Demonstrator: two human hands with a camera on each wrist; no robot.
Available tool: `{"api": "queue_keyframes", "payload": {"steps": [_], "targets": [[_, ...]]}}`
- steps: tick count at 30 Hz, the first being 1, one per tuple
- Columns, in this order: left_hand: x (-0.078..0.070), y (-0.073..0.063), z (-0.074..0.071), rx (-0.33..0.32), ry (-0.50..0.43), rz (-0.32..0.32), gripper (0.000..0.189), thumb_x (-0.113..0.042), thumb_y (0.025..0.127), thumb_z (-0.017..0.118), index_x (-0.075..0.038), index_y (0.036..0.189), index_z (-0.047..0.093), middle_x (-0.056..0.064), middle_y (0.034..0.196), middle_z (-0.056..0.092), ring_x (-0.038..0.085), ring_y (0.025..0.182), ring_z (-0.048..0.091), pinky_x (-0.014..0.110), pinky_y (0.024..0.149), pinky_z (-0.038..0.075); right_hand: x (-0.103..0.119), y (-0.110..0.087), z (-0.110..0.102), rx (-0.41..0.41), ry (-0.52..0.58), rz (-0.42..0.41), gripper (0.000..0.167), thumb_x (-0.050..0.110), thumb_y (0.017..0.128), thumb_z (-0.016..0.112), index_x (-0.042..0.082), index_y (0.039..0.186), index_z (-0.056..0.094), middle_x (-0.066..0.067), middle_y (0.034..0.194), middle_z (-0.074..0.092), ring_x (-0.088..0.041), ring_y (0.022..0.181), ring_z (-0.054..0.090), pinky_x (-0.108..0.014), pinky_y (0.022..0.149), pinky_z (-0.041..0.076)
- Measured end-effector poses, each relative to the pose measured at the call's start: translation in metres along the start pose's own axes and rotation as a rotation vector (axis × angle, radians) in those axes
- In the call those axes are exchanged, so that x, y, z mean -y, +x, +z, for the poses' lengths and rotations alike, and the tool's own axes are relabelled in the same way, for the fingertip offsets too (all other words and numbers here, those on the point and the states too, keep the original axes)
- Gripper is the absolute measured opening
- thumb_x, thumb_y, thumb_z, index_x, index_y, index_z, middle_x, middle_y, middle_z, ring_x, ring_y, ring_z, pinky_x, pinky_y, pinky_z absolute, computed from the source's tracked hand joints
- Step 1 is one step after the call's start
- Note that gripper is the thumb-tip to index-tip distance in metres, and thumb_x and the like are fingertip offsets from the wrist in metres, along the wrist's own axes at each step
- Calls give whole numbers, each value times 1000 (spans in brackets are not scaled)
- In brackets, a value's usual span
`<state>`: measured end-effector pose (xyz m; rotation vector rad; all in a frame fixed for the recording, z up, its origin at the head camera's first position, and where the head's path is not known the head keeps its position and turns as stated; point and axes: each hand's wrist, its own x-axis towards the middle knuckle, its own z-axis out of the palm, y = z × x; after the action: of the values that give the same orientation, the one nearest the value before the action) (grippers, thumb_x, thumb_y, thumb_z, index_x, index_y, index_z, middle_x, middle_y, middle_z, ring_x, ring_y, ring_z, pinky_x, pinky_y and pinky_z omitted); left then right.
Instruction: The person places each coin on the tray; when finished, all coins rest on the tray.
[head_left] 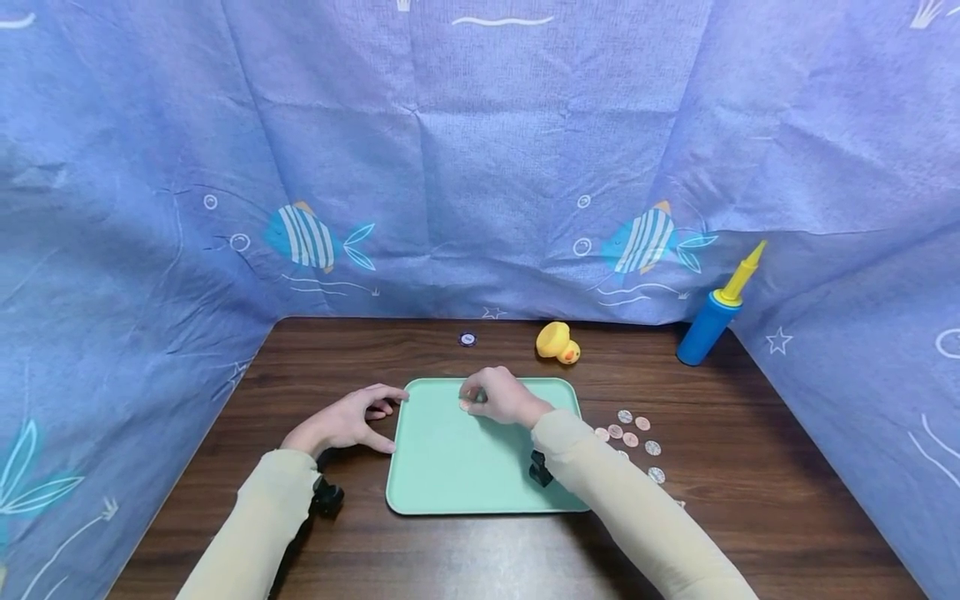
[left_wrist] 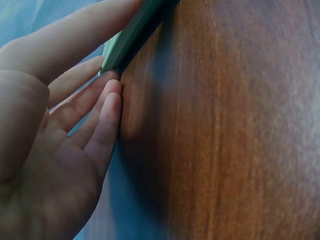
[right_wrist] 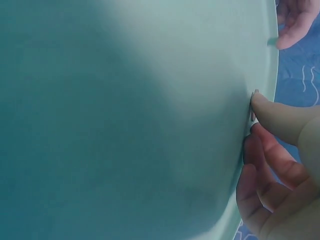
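Observation:
A mint-green tray [head_left: 442, 475] lies on the dark wooden table. Over its back part, my right hand [head_left: 504, 396] pinches a copper-coloured coin [head_left: 465, 405] between thumb and fingers. Seen edge-on in the right wrist view, the coin [right_wrist: 253, 106] is a thin sliver at the thumb tip; whether it is more than one coin I cannot tell. My left hand [head_left: 351, 421] rests at the tray's left edge, thumb and fingers spread apart along the rim. In the left wrist view its fingers [left_wrist: 102, 117] are extended beside the tray's edge [left_wrist: 122, 47].
Several loose coins [head_left: 631, 439], silver and copper, lie right of the tray, partly behind my right forearm. Behind the tray are a dark poker chip [head_left: 468, 339] and a yellow rubber duck [head_left: 555, 340]. A blue balloon pump [head_left: 707, 332] stands at the back right, before the fish-print cloth [head_left: 480, 183].

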<state>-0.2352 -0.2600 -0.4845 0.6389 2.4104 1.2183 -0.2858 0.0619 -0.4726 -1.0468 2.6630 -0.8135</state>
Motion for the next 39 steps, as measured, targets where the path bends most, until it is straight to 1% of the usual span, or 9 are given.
{"api": "queue_keyframes", "payload": {"steps": [5, 10, 16, 18, 21, 26, 31, 35, 39], "targets": [[0, -1, 0, 6, -6, -10, 86, -19, 82, 93, -1, 153, 49, 20, 149, 49, 33, 124, 52, 56, 113, 43, -4, -9, -5, 19, 10, 28, 24, 12, 95, 81, 9, 118, 78, -5, 104, 76, -16, 87, 72, -33, 81, 60], [0, -2, 1, 10, 5, -15, 87, -21, 82, 94, -2, 154, 48, 19, 148, 49, 31, 124, 52, 52, 113, 45, -9, -25, -19, 21, 2, 21, 31, 9, 91, 84, 7, 121, 76, -7, 105, 76, -16, 86, 72, -32, 80, 60], [1, -3, 1, 9, 11, -24, 89, -23, 80, 95, -3, 153, 49, 18, 147, 51, 29, 122, 52, 45, 110, 47, -24, -49, -36, 2, 5, 5, 30, 9, 90, 84, 3, 119, 76, -10, 108, 76, -17, 86, 73, -27, 79, 59], [1, -3, 1, 7, 12, -31, 89, -23, 80, 95, -4, 153, 49, 17, 147, 51, 28, 122, 52, 42, 110, 48, -32, -57, -42, -11, 5, -6, 29, 9, 89, 85, 2, 117, 77, -10, 108, 77, -17, 86, 73, -28, 79, 60], [2, -2, 1, 8, 8, -25, 88, -22, 80, 95, -3, 153, 49, 18, 147, 51, 29, 121, 51, 46, 110, 47, -43, -70, -54, -31, 2, -13, 28, 8, 88, 85, 1, 114, 78, -11, 108, 77, -18, 86, 73, -31, 79, 61], [0, -1, 1, 6, 7, -26, 88, -21, 80, 95, -3, 152, 49, 19, 147, 51, 29, 121, 52, 49, 111, 46, -61, -91, -73, -62, -26, 30, 24, 9, 88, 85, 2, 110, 79, -9, 105, 78, -16, 85, 73, -31, 76, 61], [-1, -1, 1, 5, 10, -22, 88, -22, 79, 95, -3, 152, 49, 19, 146, 51, 29, 121, 52, 49, 111, 46, -76, -111, -89, -96, -55, 70, 20, 7, 88, 85, 2, 106, 79, -7, 96, 77, -15, 81, 69, -33, 72, 59], [-1, 0, 1, 5, 11, -32, 88, -23, 80, 95, -4, 153, 49, 17, 147, 51, 28, 121, 51, 47, 111, 47, -86, -124, -98, -95, -74, 125, 16, 7, 89, 83, 7, 105, 80, 0, 95, 77, -14, 84, 69, -35, 75, 59], [-1, 1, 1, 7, 8, -49, 89, -24, 79, 95, -6, 154, 49, 15, 148, 50, 28, 123, 51, 45, 111, 46, -99, -137, -105, -77, -97, 169, 16, 7, 90, 82, 9, 106, 81, 2, 99, 78, -14, 88, 70, -38, 79, 60]]}}
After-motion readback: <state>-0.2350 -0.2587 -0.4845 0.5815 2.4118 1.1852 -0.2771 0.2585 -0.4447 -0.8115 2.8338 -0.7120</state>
